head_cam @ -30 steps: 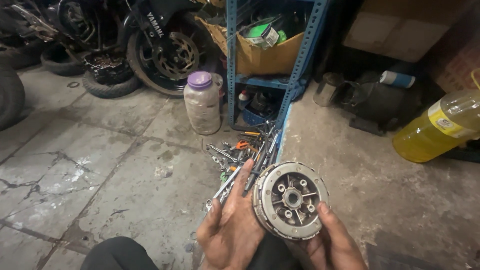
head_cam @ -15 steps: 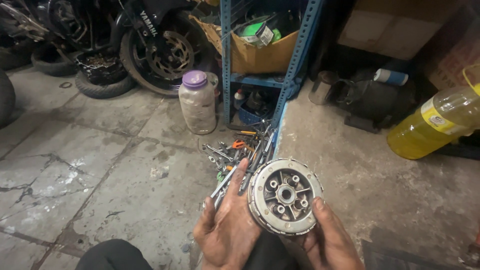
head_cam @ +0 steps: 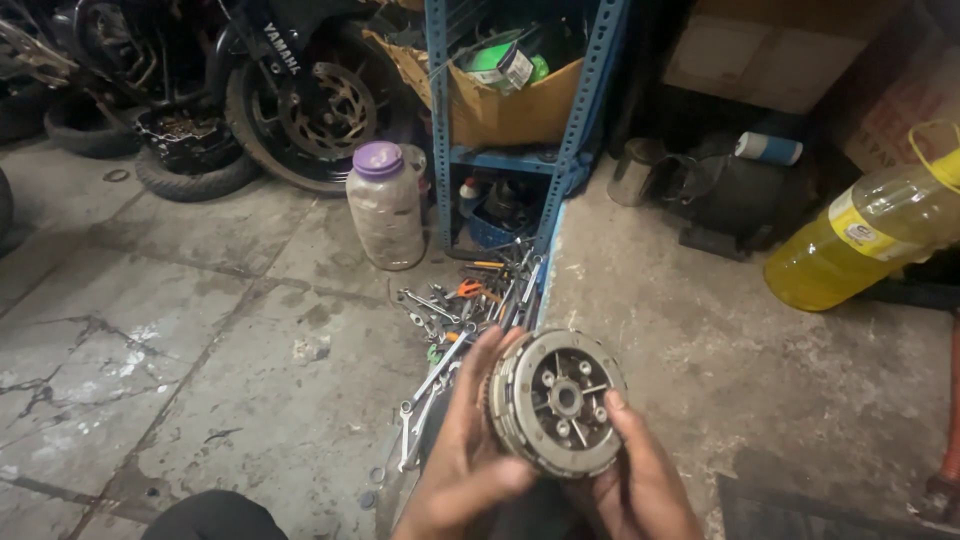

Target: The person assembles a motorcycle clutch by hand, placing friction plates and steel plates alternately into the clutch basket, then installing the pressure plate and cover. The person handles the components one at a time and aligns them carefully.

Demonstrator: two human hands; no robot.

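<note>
A round metal clutch assembly (head_cam: 556,402), with stacked plates and bolts around a central hub, is held up in front of me with its face toward me. My left hand (head_cam: 466,450) grips its left edge, fingers spread along the rim. On the lower right side my right hand (head_cam: 640,480) supports it, thumb on the face. Just behind the hands a pile of wrenches and other hand tools (head_cam: 460,320) lies on the concrete floor.
A dirty plastic jar with a purple lid (head_cam: 385,205) stands by a blue metal shelf (head_cam: 580,110) holding a cardboard box. A motorcycle wheel (head_cam: 310,110) and tyres are at back left. A yellow liquid bottle (head_cam: 865,240) lies right. My dark-clothed knee (head_cam: 215,515) shows below.
The clutch assembly and both hands have stayed together, shifting slightly left in view as the camera moved. The grip looks the same.
</note>
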